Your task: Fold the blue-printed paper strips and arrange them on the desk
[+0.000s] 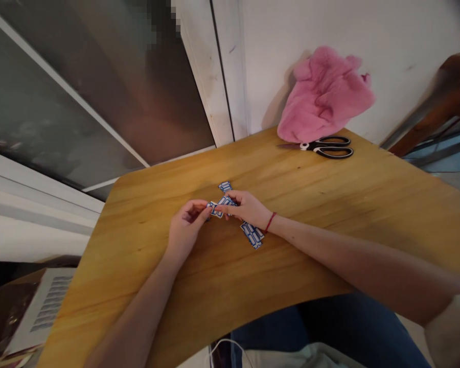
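Head view: how do your two hands stand on the piece?

Your left hand pinches one end of a blue-and-white strip between thumb and fingertips. Your right hand grips the same printed stuff from the other side, thumb on top. Whether that is one strip or several overlapped, you cannot tell from here.

And where does it sit?

Between your hands, over the middle of the worktop. A loose strip shows just beyond your right hand, and a few lower strips lie close by your right wrist, partly under the red bracelet.

So how do you handle it well?

Probably with a light pinch: something this thin and flat should crease if you squeeze or twist. Let your right hand steady the piece while your left fingertips do the fine work, thumb near the edge so the print stays readable.

Anything to watch?

Your right wrist sits close to those lower strips, so a sideways drag could scatter them. The scissors lie well apart, beside the pink cloth, so your elbows have room.
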A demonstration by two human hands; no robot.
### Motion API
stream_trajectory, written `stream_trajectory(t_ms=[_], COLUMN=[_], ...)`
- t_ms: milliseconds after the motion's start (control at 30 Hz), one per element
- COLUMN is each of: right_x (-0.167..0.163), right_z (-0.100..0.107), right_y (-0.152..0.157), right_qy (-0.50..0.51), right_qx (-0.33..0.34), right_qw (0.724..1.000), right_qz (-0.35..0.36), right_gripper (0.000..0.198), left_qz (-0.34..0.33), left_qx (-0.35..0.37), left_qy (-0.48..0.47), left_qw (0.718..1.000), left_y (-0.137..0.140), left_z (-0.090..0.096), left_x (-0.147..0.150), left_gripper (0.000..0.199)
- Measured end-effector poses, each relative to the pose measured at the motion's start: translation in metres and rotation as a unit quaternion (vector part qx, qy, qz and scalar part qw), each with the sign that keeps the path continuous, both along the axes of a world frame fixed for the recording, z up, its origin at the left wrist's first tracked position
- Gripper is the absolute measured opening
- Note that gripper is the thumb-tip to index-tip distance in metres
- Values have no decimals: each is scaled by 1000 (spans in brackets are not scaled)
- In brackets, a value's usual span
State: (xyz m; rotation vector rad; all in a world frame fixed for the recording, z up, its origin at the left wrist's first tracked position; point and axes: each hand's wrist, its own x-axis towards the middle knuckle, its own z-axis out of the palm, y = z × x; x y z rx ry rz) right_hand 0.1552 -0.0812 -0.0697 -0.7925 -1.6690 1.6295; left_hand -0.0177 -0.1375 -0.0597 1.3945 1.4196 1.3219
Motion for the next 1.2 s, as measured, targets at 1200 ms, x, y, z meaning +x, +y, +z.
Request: stream_trajectory(t_ms=[1200], right_x=[129], right_z=[4], right_y=[53], right_qy=[-95], right_qx=[109], right_qw=[986], right_qz=[-79], right_gripper=[26], left_qz=[-101], left_qx=[-26], left_qy=[79], left_qw=[991], left_y=[88], left_z=[21], left_x=[103], left_gripper=[19])
